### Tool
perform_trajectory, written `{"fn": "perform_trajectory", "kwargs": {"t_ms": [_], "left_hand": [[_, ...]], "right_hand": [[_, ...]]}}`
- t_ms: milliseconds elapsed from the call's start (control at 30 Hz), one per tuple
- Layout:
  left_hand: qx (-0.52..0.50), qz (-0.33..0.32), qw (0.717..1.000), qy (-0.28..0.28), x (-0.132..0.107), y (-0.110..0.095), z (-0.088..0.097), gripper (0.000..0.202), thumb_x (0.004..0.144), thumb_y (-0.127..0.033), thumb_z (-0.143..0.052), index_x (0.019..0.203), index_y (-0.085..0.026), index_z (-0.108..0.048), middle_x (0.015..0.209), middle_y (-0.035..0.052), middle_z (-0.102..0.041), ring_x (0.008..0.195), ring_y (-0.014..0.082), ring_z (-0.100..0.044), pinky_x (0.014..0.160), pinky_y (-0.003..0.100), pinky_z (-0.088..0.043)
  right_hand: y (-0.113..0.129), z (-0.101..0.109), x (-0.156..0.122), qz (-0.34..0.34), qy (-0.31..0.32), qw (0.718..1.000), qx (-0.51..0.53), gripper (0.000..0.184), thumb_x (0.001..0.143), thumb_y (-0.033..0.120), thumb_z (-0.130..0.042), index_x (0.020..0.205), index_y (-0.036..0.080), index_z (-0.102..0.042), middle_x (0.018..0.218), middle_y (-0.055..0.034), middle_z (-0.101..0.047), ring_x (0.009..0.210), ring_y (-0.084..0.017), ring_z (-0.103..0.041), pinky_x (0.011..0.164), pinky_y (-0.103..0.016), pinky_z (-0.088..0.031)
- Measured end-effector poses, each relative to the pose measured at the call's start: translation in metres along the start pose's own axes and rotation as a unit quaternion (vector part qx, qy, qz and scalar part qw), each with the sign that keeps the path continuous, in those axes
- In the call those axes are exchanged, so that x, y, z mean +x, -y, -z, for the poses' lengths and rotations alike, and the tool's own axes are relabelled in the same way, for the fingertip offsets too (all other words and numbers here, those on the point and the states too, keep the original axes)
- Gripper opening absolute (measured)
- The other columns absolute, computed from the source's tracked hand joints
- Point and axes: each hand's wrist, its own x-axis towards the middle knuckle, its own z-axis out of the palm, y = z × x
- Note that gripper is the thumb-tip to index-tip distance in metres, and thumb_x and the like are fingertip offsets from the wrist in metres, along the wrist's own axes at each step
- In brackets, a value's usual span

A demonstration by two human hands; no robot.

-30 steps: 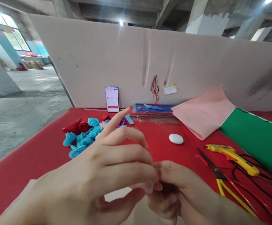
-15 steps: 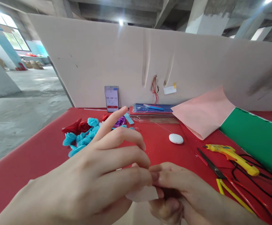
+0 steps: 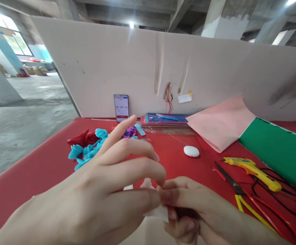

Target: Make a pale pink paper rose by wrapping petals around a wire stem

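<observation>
A small piece of thin whitish-pink paper (image 3: 159, 213) is between my two hands, low in the middle of the head view. My left hand (image 3: 107, 183) pinches it with thumb and nearby fingers while its outer fingers stay raised and one points up. Fingers of my right hand (image 3: 188, 202) are closed on the paper's right side, touching the left fingertips. Both hands cover much of the paper, and the exact grip is partly hidden. Below them lies a pale flat surface (image 3: 150, 233). Light blue crinkled paper flowers (image 3: 89, 152) sit behind my left hand.
Red flowers (image 3: 80, 139) and purple ones (image 3: 129, 132) lie on the red table. At right are a white oval object (image 3: 191, 151), yellow glue gun (image 3: 252, 170), scissors (image 3: 236, 186), pink paper (image 3: 221, 124) and green sheet (image 3: 277, 154). A phone timer (image 3: 121, 109) leans on the panel.
My left fingers have shifted slightly, and more of the paper shows above the thumb. My right hand stays almost in place. The phone timer has advanced one second.
</observation>
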Motion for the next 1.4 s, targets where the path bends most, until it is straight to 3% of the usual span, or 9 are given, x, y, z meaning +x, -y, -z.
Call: {"fn": "perform_trajectory", "kwargs": {"t_ms": [67,200,367,467,533,800,1033,1233,1400], "left_hand": [[-0.012,0.042,0.998,-0.05,-0.004,-0.003,-0.005,0.011,0.079,-0.019,-0.054,0.078,-0.028,-0.06,0.081,-0.0024,-0.063,0.09,0.0195,-0.057,0.111,0.052,-0.027],[-0.018,0.064,0.995,-0.081,-0.008,-0.005,-0.009,0.006,0.082,-0.026,-0.054,0.079,-0.027,-0.06,0.079,-0.001,-0.062,0.087,0.0195,-0.057,0.107,0.053,-0.033],[0.013,0.03,0.999,-0.042,-0.001,0.002,-0.003,0.011,0.081,-0.017,-0.054,0.079,-0.027,-0.06,0.082,-0.0015,-0.062,0.091,0.0191,-0.054,0.111,0.054,-0.024],[0.032,-0.013,0.999,0.001,0.004,0.006,0.0,0.02,0.078,-0.009,-0.053,0.079,-0.027,-0.06,0.087,-0.0034,-0.062,0.095,0.0172,-0.05,0.115,0.052,-0.012],[0.029,-0.015,0.999,0.001,0.004,0.006,-0.002,0.02,0.079,-0.009,-0.052,0.079,-0.027,-0.061,0.088,-0.0046,-0.062,0.096,0.0162,-0.048,0.116,0.05,-0.008],[0.066,0.091,0.99,-0.081,-0.014,-0.006,-0.021,0.01,0.08,-0.022,-0.053,0.082,-0.027,-0.062,0.089,-0.0004,-0.061,0.094,0.019,-0.052,0.11,0.052,-0.024],[0.096,0.101,0.986,-0.09,-0.002,-0.01,-0.022,0.014,0.078,-0.018,-0.053,0.086,-0.028,-0.059,0.095,-0.0005,-0.06,0.093,0.0185,-0.052,0.109,0.052,-0.024],[0.094,0.109,0.984,-0.108,0.011,-0.01,-0.022,0.029,0.079,-0.01,-0.055,0.105,-0.021,-0.052,0.105,0.0032,-0.053,0.1,0.0176,-0.047,0.109,0.047,-0.023],[0.101,0.092,0.982,-0.127,0.008,-0.01,-0.021,0.02,0.077,-0.01,-0.057,0.094,-0.022,-0.055,0.095,0.0007,-0.057,0.094,0.0169,-0.05,0.11,0.05,-0.021]], "right_hand": [[-0.002,0.0,0.0,0.01,-0.007,1.0,-0.008,0.03,0.078,0.036,-0.062,0.064,0.016,-0.044,0.05,0.0084,-0.029,0.045,-0.003,-0.017,0.044,-0.018,-0.008],[-0.001,-0.001,0.0,0.033,-0.019,0.999,-0.028,0.026,0.08,0.035,-0.054,0.064,0.016,-0.045,0.049,0.0088,-0.029,0.045,-0.004,-0.016,0.044,-0.021,-0.009],[0.001,-0.002,0.001,0.081,-0.019,0.996,-0.044,0.017,0.083,0.024,-0.052,0.069,0.015,-0.049,0.057,0.0065,-0.038,0.047,-0.004,-0.024,0.045,-0.021,-0.013],[0.0,0.0,0.002,0.109,-0.01,0.993,-0.052,0.015,0.083,0.025,-0.056,0.073,0.015,-0.051,0.059,0.0063,-0.041,0.047,-0.003,-0.026,0.044,-0.02,-0.017],[-0.002,0.001,0.002,0.132,-0.006,0.989,-0.059,0.017,0.085,0.027,-0.056,0.073,0.015,-0.052,0.058,0.0064,-0.04,0.047,-0.003,-0.027,0.044,-0.019,-0.018],[-0.006,-0.001,0.001,0.198,-0.028,0.972,-0.124,0.023,0.087,0.029,-0.053,0.07,0.014,-0.054,0.059,0.0038,-0.042,0.047,-0.003,-0.028,0.044,-0.02,-0.02],[-0.009,0.003,0.005,0.235,-0.053,0.956,-0.17,0.024,0.088,0.031,-0.049,0.071,0.016,-0.054,0.053,0.006,-0.035,0.047,-0.006,-0.027,0.043,-0.021,-0.019],[-0.011,0.003,0.006,0.291,-0.098,0.9,-0.31,0.024,0.088,0.027,-0.044,0.067,0.017,-0.05,0.055,0.0057,-0.037,0.05,-0.007,-0.032,0.046,-0.021,-0.025],[-0.016,-0.004,0.004,0.299,-0.17,0.865,-0.365,0.026,0.087,0.028,-0.042,0.064,0.018,-0.051,0.055,0.0046,-0.037,0.05,-0.008,-0.034,0.045,-0.022,-0.024]]}}
